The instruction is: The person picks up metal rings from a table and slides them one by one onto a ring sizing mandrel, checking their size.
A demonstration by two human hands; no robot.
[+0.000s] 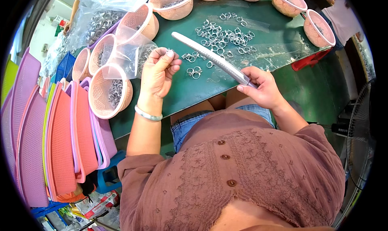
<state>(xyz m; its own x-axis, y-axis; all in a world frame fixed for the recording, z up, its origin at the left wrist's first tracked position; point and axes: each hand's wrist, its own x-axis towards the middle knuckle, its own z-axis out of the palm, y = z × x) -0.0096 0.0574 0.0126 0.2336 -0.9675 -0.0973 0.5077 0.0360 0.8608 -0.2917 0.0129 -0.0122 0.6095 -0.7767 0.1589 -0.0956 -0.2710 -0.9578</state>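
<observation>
Green worktable bears loose metal rings, too overlapped to count; at least nine pink baskets border them. Right hand grips one tapered rod, markings illegible; left hand pinches a small item, identity unclear.

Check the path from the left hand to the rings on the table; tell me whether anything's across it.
In this view, the grey stick in the right hand slants between the left hand and most rings. Nothing visible blocks the few rings nearer that hand.
</observation>
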